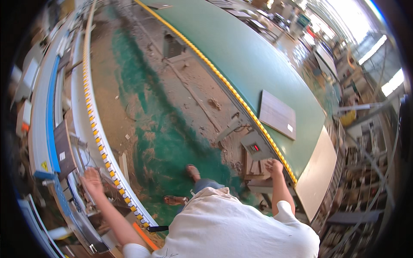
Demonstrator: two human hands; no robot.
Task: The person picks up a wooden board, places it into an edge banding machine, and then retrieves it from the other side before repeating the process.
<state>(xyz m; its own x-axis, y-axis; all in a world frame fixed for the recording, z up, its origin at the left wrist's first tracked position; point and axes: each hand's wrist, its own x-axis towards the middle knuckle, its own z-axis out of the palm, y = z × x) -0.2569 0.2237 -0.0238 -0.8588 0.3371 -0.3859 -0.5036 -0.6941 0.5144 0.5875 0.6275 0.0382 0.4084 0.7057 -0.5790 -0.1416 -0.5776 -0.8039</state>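
Standing in sandals (175, 200) and a white short-sleeved shirt (241, 223) on a dusty green floor (161, 150), between two long workshop structures. Holding out the left hand (91, 181) toward the machine (41, 129) on the left, palm open, fingers loosely spread and somewhat blurred, gripping nothing visible. Having just beside those fingers the near end of a dark wood-grain panel (64, 146) with a small white label, resting on the machine beside its blue strip (52, 112); not being able to tell touching from hovering there.

Bending the right arm and holding the right hand (274, 167) near the yellow-toothed edging (223, 81) of the green-topped table (206, 32), fingers curling inward; not being able to tell its grip, closed around something or merely curled.

Seeing a second, greyer wood-grain panel (277, 112), also bearing a white label, lying flat on that green top, beyond the right hand and apart from it. Seeing also a grey control box (248, 139) with a red-lit display below the table edge, and a white rail (87, 88) with yellow blocks curving past on the left, between legs and machine.
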